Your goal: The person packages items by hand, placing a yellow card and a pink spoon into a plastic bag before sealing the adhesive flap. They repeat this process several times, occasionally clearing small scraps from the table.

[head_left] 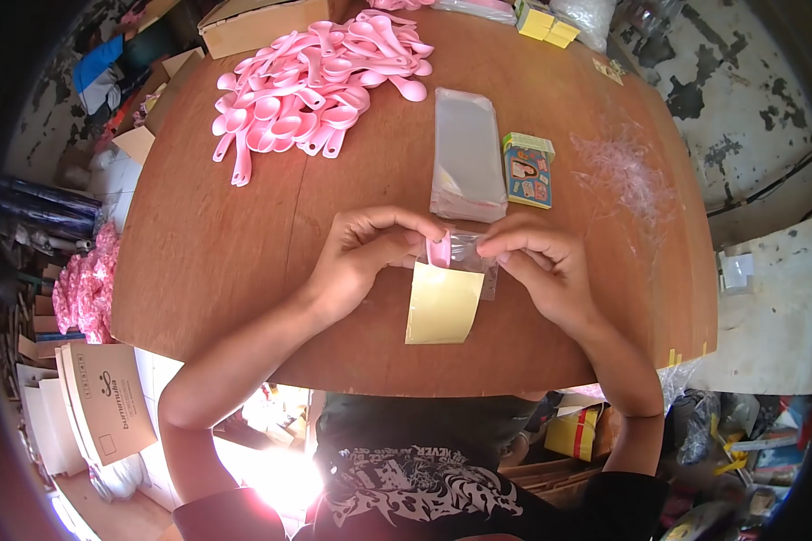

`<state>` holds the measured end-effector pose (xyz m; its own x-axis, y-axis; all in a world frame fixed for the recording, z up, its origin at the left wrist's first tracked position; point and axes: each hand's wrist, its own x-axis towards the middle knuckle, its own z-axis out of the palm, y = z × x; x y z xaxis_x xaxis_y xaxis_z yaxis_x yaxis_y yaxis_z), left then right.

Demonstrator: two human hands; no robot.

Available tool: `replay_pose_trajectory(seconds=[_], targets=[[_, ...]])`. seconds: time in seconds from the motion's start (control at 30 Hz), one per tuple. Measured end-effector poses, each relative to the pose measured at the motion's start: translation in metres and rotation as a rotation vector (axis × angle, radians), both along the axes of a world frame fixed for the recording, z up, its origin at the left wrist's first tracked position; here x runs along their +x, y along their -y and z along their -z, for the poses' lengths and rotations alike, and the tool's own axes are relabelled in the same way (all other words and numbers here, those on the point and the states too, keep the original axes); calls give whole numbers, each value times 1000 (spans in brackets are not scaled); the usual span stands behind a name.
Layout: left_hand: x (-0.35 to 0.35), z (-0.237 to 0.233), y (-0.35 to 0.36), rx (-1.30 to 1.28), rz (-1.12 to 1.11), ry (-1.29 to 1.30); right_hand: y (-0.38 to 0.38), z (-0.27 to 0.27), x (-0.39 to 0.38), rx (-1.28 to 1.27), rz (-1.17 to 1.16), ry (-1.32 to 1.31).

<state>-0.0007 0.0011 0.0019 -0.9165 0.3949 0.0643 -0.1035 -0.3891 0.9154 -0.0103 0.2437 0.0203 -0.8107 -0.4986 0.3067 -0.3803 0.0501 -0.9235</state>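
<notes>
My left hand (370, 252) is closed in a pinch at the left top corner of a small clear plastic bag (465, 254). Under its fingertips shows a pink piece (438, 252), seemingly the handle of a plastic spoon, partly inside the bag. Thumb and forefinger of my right hand (543, 261) pinch the bag's right top edge. A pale yellow card (443, 305) hangs below the fingers and covers much of the bag. Just beyond my hands lies a stack of clear plastic bags (467, 153), beside a small printed box (529, 171).
A large heap of pink spoons (316, 86) covers the table's far left, near a cardboard box (262, 25). Tangled clear plastic strands (632, 176) lie at the right. Yellow boxes (547, 22) stand at the far edge. The wooden table's (216, 261) near edge meets my body.
</notes>
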Motion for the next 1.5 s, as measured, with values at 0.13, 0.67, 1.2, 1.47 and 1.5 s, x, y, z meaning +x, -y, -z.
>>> replay_pose_trajectory(seconds=[0.13,0.67,1.2,1.47,1.5], targets=[[2,-2,-5,-155,-42,-142,-1,-4,2,23,-23,36],[170,57,116,-1625,654,-351,1,-12,-28,694,213,-717],[33,-76,3,-1438,-331,-1312,1,-31,-7,578,109,-714],[7,-40,-7,-640,99,-692,-25,-33,-23,354,150,-184],[8,-35,-6,-469,103,-467,-30,-33,-32,567,236,-349]])
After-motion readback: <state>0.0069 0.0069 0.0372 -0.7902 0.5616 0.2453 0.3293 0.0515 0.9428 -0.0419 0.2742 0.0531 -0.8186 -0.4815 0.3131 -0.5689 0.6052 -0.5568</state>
